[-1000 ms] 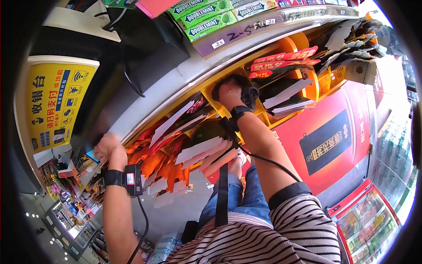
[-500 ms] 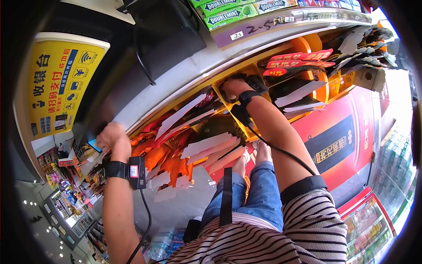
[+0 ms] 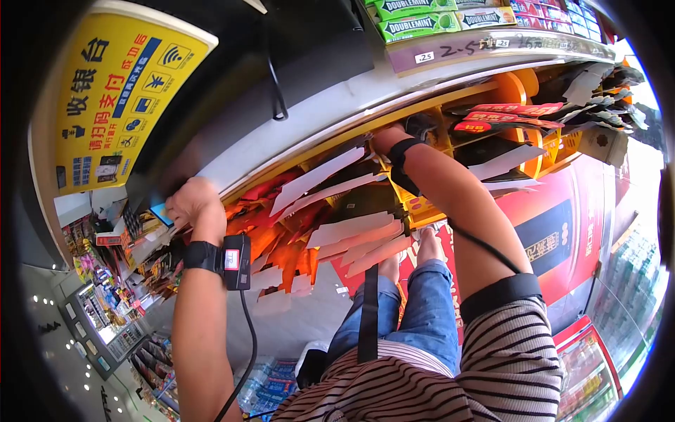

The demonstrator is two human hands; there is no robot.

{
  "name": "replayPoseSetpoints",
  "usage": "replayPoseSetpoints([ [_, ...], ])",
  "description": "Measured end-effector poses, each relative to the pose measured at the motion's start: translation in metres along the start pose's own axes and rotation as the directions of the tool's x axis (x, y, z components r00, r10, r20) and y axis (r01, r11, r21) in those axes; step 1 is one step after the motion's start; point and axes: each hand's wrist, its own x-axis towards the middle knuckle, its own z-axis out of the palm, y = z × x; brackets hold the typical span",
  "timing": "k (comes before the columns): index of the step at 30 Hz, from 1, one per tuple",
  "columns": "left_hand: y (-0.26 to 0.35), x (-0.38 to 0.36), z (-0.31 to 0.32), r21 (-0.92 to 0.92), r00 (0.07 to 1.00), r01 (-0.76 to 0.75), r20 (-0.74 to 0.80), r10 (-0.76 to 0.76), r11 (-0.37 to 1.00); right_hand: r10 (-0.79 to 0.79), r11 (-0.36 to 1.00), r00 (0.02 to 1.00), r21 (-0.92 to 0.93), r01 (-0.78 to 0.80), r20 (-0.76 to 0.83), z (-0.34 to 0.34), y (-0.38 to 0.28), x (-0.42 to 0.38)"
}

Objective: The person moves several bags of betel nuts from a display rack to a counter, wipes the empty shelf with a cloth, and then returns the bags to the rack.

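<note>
At the counter's edge, my left hand [image 3: 195,201] has its fingers curled. A small blue flat thing [image 3: 162,214] shows beside its fingertips; what the fingers hold, if anything, is hidden. My right hand [image 3: 389,138] reaches down into a compartment of the yellow snack rack [image 3: 422,205] below the counter, and its fingers are out of sight. Close by it lies something black [image 3: 420,127]. To the left of that hand, white-backed packets [image 3: 318,180] and orange packets [image 3: 281,235] stick out of the rack. Red price-marked packets [image 3: 503,116] sit to its right.
Above the rack runs the white counter edge [image 3: 316,116], with green gum packs [image 3: 420,27] on a shelf at the top. A yellow payment sign [image 3: 126,98] stands at upper left. A dark cable [image 3: 274,81] hangs over the counter. Red panels [image 3: 590,204] are at right.
The whole view has shifted, so the counter and sign sit further right. My right hand stays in the rack, slightly deeper behind its edge. My left hand remains at the counter's edge.
</note>
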Motion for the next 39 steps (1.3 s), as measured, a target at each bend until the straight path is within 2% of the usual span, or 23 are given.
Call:
replayPoseSetpoints([
  [2, 0.0, -0.001, 0.002, -0.026, 1.0, 0.015, -0.024, -0.016, 1.0, -0.034, 0.999, 0.999, -0.03, 0.035, 0.025, -0.008, 0.0, -0.003],
  [7, 0.003, -0.004, -0.007, -0.056, 0.999, 0.004, 0.05, -0.001, 0.998, -0.157, 0.981, 0.983, -0.099, 0.165, 0.092, -0.034, -0.004, -0.051],
  [10, 0.003, -0.008, -0.012, -0.08, 0.998, -0.005, 0.066, 0.01, 0.997, -0.04, 0.997, 0.996, -0.067, 0.045, 0.074, -0.029, -0.023, -0.123],
  [11, 0.002, -0.01, -0.014, -0.085, 0.998, -0.001, 0.065, 0.007, 0.996, -0.053, 0.997, 0.996, -0.045, 0.056, 0.077, -0.01, -0.019, -0.131],
  [12, 0.001, -0.01, -0.015, -0.088, 0.997, 0.006, 0.078, 0.001, 0.996, -0.07, 0.997, 0.994, -0.02, 0.072, 0.083, 0.012, -0.011, -0.141],
  [14, 0.002, -0.01, -0.016, -0.101, 0.995, 0.014, 0.096, -0.005, 0.995, -0.175, 0.968, 0.977, 0.162, 0.193, -0.118, 0.038, 0.006, -0.194],
  [16, 0.003, -0.015, -0.025, -0.117, 0.992, 0.036, 0.121, -0.022, 0.993, -0.186, 0.907, 0.979, 0.367, 0.204, -0.085, 0.043, 0.009, -0.244],
  [18, 0.004, -0.015, -0.024, -0.149, 0.993, 0.054, 0.115, -0.037, 0.987, -0.347, 0.804, 0.933, 0.481, 0.348, -0.096, 0.069, 0.021, -0.273],
  [19, 0.004, -0.017, -0.028, -0.147, 0.991, 0.058, 0.128, -0.039, 0.987, -0.357, 0.743, 0.927, 0.565, 0.358, -0.119, 0.071, 0.021, -0.29],
  [22, 0.008, -0.012, -0.02, -0.086, 0.993, 0.093, 0.086, -0.085, 0.992, -0.206, 0.583, 0.929, 0.723, 0.37, -0.309, 0.094, 0.023, -0.314],
  [25, 0.008, -0.019, -0.027, -0.127, 0.988, 0.135, 0.093, -0.124, 0.983, -0.169, 0.405, 0.904, 0.808, 0.427, -0.393, 0.1, 0.023, -0.321],
  [28, 0.008, -0.014, -0.023, -0.087, 0.989, 0.134, 0.079, -0.128, 0.987, 0.02, 0.072, 0.939, 0.937, 0.342, -0.344, 0.125, 0.034, -0.345],
  [29, 0.007, -0.011, -0.019, -0.08, 0.99, 0.124, 0.077, -0.118, 0.989, 0.054, -0.082, 0.939, 0.936, 0.343, -0.339, 0.128, 0.041, -0.359],
  [30, 0.008, -0.014, -0.022, -0.073, 0.991, 0.117, 0.077, -0.111, 0.991, 0.152, -0.285, 0.915, 0.87, 0.403, -0.375, 0.146, 0.048, -0.368],
  [31, 0.01, -0.018, -0.025, -0.077, 0.991, 0.112, 0.078, -0.106, 0.991, 0.329, -0.421, 0.853, 0.746, 0.516, -0.404, 0.164, 0.05, -0.376],
  [33, 0.011, -0.021, -0.029, -0.069, 0.99, 0.123, 0.074, -0.118, 0.99, 0.459, -0.704, 0.881, 0.559, 0.439, -0.113, 0.261, 0.084, -0.37],
  [34, 0.009, -0.019, -0.027, -0.076, 0.99, 0.128, 0.069, -0.122, 0.989, 0.507, -0.793, 0.861, 0.412, 0.449, 0.037, 0.308, 0.1, -0.367],
  [35, 0.008, -0.022, -0.03, -0.071, 0.99, 0.116, 0.084, -0.11, 0.991, 0.523, -0.6, 0.82, 0.784, 0.162, 0.231, 0.34, 0.118, -0.365],
  [36, 0.009, -0.026, -0.036, -0.075, 0.99, 0.108, 0.096, -0.101, 0.991, 0.602, -0.303, 0.71, 0.927, -0.221, 0.366, 0.358, 0.131, -0.36],
  [38, 0.01, -0.023, -0.036, -0.076, 0.992, 0.107, 0.082, -0.1, 0.991, 0.573, -0.542, 0.789, 0.825, 0.16, 0.224, 0.296, 0.098, -0.376],
  [39, 0.009, -0.021, -0.032, -0.066, 0.993, 0.105, 0.063, -0.101, 0.992, 0.611, -0.681, 0.768, 0.624, 0.385, 0.193, 0.265, 0.075, -0.377],
])
